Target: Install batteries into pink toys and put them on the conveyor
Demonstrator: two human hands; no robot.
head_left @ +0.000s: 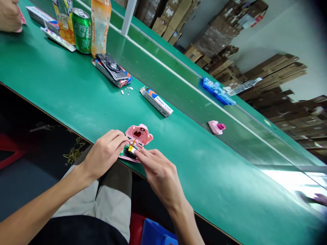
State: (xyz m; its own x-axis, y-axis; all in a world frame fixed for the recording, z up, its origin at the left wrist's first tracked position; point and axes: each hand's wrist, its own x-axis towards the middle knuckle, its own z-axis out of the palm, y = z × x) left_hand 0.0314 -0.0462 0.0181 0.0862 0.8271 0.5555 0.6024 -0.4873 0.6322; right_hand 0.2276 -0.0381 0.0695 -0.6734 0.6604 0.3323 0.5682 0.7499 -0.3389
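A pink plastic case lies opened at the front edge of the green table, its two halves joined by thin wires. In the lower half sits a green circuit board, partly covered by my fingers. A small silver battery with yellow tape rests over the board. My right hand grips the battery's near end between its fingertips. From the left, my left hand pinches at the wires or the case's edge beside the battery; its fingertips hide what lies between them.
A long printed box lies beyond the case, with white crumbs nearby. A phone rests on another box. A green can stands beside drink bottles. Farther right are a pink piece and a blue tray. Another person's hand shows top left.
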